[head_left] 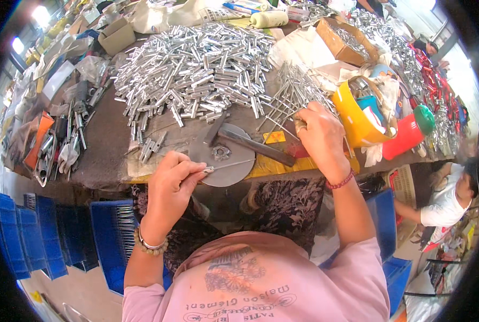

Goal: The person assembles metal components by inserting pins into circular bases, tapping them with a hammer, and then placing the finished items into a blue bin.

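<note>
Near the table's front edge, my left hand (170,185) pinches a thin metal rod (231,165) by its thicker silver end. The rod points right across a round grey metal disc (235,174). On the disc rests a hammer (255,144) with a dark handle, its head toward the far left. My right hand (321,134) is at the near side of a heap of thin metal rods (295,88), fingers curled together; what they hold, if anything, I cannot make out. A large pile of short silver tubes (196,70) lies beyond the disc.
Right of my right hand stand a yellow cut-open container (352,115) and a red one with a green end (408,134). Tools and an orange-handled piece (39,139) lie at left. Blue bins (108,241) stand below. Another person (448,196) is at the right.
</note>
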Tool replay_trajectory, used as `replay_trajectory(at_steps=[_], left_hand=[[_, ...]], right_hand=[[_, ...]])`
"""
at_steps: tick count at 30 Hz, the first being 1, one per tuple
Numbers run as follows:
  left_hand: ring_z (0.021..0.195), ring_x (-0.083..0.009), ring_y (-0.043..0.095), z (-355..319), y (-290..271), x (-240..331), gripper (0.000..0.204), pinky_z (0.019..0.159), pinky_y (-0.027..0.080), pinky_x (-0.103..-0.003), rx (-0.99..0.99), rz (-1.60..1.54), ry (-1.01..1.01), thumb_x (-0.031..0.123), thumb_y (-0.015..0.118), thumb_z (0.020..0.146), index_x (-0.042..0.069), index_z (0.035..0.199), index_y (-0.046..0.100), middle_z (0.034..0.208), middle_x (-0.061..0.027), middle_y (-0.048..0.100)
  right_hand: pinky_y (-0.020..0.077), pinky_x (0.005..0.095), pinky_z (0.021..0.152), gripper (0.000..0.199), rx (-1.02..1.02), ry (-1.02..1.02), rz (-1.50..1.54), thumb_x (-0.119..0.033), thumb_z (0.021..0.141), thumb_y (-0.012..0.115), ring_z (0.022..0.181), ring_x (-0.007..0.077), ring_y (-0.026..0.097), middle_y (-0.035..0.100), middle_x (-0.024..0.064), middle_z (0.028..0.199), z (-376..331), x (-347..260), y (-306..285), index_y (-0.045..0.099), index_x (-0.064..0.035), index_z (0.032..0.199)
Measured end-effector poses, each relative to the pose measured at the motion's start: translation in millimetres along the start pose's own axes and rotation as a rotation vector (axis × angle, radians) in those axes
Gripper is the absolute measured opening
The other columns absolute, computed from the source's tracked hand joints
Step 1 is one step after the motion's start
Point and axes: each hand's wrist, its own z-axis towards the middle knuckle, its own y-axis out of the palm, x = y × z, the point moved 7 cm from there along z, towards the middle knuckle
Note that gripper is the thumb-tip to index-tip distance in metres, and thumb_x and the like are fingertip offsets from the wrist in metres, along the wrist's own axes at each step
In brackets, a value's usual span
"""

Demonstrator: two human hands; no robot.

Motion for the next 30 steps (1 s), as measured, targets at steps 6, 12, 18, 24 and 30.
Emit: replay_trajectory(at_steps=[6, 12, 18, 24, 30], left_hand=[[0.083, -0.0279, 0.068, -0.4, 0.0, -1.3, 0.02, 0.072, 0.054, -0.037, 0.005, -0.012, 0.023, 0.001, 0.086, 0.086, 0.005, 0.104, 0.081, 0.095, -0.009, 0.068], [0.083, -0.0285, 0.068, -0.7, -1.1, -0.8, 0.019, 0.072, 0.054, -0.037, 0.018, -0.009, 0.047, 0.002, 0.085, 0.086, 0.005, 0.104, 0.08, 0.095, -0.0091, 0.068], [0.085, -0.0285, 0.066, -3.0, -0.8, -2.9, 0.02, 0.074, 0.053, -0.037, 0.003, -0.021, 0.014, 0.0, 0.085, 0.086, 0.004, 0.104, 0.08, 0.095, -0.01, 0.066], [0.085, -0.0293, 0.066, -2.4, -0.7, -2.7, 0.017, 0.075, 0.052, -0.037, 0.013, -0.004, 0.038, 0.002, 0.084, 0.086, 0.003, 0.103, 0.079, 0.094, -0.0104, 0.066], [0.089, -0.03, 0.066, -1.0, 0.8, -5.4, 0.017, 0.078, 0.052, -0.038, -0.041, 0.014, 0.023, 0.004, 0.083, 0.089, 0.003, 0.105, 0.079, 0.095, -0.0112, 0.065]], right_hand=[[0.0601, 0.0469, 0.084, 0.009, -0.051, -0.057, -0.08, -0.005, 0.08, 0.075, 0.098, 0.0329, 0.073, 0.069, 0.01, 0.101, 11.7, -3.3, 13.8, 0.074, -0.0071, 0.089], [0.06, 0.0481, 0.083, 0.01, -0.094, -0.042, -0.061, -0.006, 0.082, 0.075, 0.095, 0.0363, 0.074, 0.069, 0.0117, 0.1, 8.4, 5.5, 13.3, 0.074, -0.007, 0.092], [0.0596, 0.0482, 0.083, 0.013, -0.099, -0.05, -0.037, -0.007, 0.083, 0.075, 0.092, 0.0365, 0.073, 0.07, 0.0126, 0.1, 6.0, -1.4, 7.1, 0.074, -0.0071, 0.096], [0.0592, 0.036, 0.077, 0.014, -0.11, -0.022, 0.366, -0.003, 0.085, 0.077, 0.083, 0.0253, 0.073, 0.072, 0.0094, 0.095, 2.9, -33.5, -11.5, 0.072, -0.0045, 0.097], [0.0547, 0.0224, 0.072, 0.013, -0.39, 0.225, 1.269, 0.005, 0.094, 0.075, 0.083, 0.0044, 0.066, 0.073, 0.0006, 0.094, -28.8, -99.9, 24.9, 0.071, -0.0004, 0.105]])
